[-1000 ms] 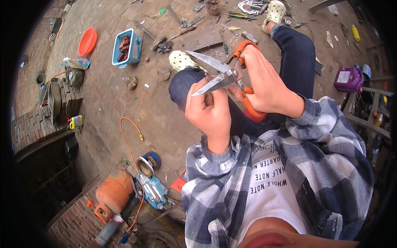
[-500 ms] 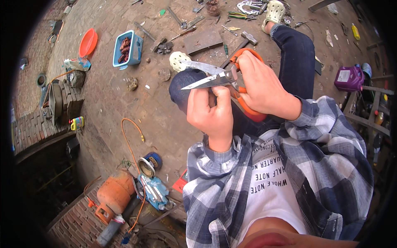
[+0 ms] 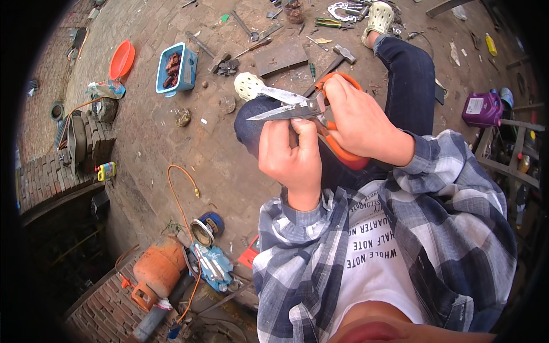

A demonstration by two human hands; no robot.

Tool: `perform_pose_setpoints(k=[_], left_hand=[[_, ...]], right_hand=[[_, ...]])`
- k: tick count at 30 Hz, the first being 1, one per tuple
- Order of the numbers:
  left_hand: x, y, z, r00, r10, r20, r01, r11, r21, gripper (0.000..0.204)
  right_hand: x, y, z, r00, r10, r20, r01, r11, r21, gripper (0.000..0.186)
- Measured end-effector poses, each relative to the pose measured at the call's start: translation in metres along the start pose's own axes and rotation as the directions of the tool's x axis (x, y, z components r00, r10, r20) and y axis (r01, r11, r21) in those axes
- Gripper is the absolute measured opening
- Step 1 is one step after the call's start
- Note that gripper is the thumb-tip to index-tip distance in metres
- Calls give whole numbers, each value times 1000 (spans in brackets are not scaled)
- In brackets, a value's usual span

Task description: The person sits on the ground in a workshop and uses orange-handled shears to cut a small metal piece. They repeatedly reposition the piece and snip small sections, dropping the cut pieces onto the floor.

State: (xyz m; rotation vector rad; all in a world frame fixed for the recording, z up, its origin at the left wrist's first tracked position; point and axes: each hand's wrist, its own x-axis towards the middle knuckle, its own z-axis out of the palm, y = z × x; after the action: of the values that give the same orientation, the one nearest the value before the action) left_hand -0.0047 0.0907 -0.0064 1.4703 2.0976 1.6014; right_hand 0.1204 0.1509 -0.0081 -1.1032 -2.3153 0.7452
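Large scissors [image 3: 299, 107] with steel blades and orange handles lie level above my bent left knee, blades parted and pointing left. My right hand [image 3: 363, 123] is closed around both handles. My left hand [image 3: 290, 154] is closed just under the lower blade, thumb and curled fingers by its edge near the pivot; what they pinch is too small and hidden to make out. A white perforated clog [image 3: 247, 84] shows beyond the blades.
On the paved ground lie a flat plate [image 3: 280, 59], hammer [image 3: 343, 55], pliers [image 3: 331, 23], blue bin [image 3: 186, 75] and red basin [image 3: 122, 59]. An orange cylinder [image 3: 160, 266] and hose stand lower left; a purple jug [image 3: 480, 111] and metal frame [image 3: 509, 166] are right.
Since a second ago the scissors have tilted flatter and shifted slightly down and left with my right hand, their blades closer together. My left hand has shifted slightly.
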Motion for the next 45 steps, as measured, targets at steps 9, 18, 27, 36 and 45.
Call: perform_pose_setpoints(k=[9,18,27,36,45], left_hand=[[-3,-2,-2,997,-77,-4,77,997,-23,4],[2,-13,-9,985,-130,112,165,902,-399,7],[6,-14,-16,981,-96,168,153,917,-369,8],[5,-15,-18,970,-166,180,232,854,-465,8],[5,-19,-15,966,-185,182,247,872,-423,6]], right_hand=[[-2,6,5,997,20,76,-25,998,61,43],[7,8,-15,989,-143,44,146,987,-74,61],[12,12,-19,982,-175,68,182,977,-109,62],[11,11,-20,973,-134,187,150,986,-72,64],[8,14,-16,969,-82,233,81,997,16,60]])
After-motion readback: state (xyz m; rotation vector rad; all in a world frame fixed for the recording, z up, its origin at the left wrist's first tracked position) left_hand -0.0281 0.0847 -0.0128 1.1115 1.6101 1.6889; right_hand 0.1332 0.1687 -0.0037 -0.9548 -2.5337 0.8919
